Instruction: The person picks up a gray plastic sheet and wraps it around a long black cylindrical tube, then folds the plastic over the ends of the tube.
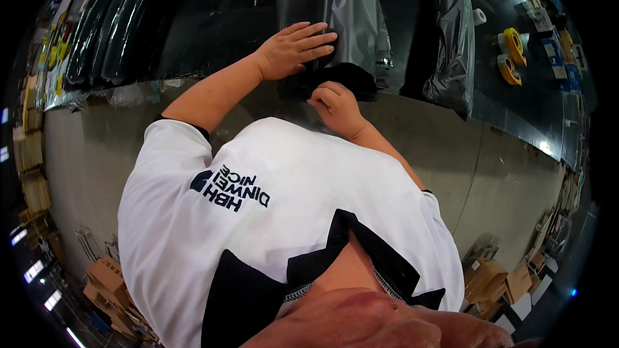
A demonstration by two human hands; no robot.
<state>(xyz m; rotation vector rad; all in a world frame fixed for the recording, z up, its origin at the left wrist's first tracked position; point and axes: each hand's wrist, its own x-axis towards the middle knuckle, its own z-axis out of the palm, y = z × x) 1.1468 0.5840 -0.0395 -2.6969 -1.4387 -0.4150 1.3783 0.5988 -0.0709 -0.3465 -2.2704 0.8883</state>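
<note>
At twelve o'clock, a translucent plastic sleeve (353, 9) on the dark table (509, 103), apparently containing the black material (351, 77) at its near end. Left hand (298, 49): laid flat on the sleeve, fingers extended, grasping nothing. Right hand (336, 106), towards one o'clock: fingers curled beside the material's near edge; whether they pinch anything cannot be told. Cardboard boxes (106, 274): eight o'clock.

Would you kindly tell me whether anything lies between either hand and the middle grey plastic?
Nothing visible separates the left hand from the plastic; a black piece at its near end lies between it and the right hand.
</note>
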